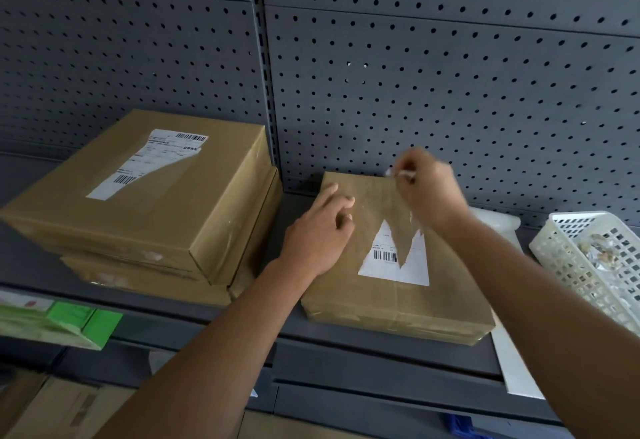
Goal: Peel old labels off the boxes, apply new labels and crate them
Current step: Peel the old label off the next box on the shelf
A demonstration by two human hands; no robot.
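Note:
A flat brown box (388, 303) lies on the grey shelf (311, 338) in front of me. Its white barcode label (393, 265) is partly torn away, leaving a jagged M-shaped remnant. My left hand (318, 231) presses flat on the box's left side. My right hand (424, 189), blurred, pinches a torn white strip of label (401, 173) lifted above the box's far edge. To the left stand two stacked brown boxes (145, 210), and the top one carries a partly peeled label (145, 165).
A white perforated basket (568, 258) holding scraps stands at the right. A white sheet (516, 362) lies under the box's right side and hangs over the shelf edge. Green-and-white packs (59, 321) sit at lower left. A grey pegboard wall (415, 75) backs the shelf.

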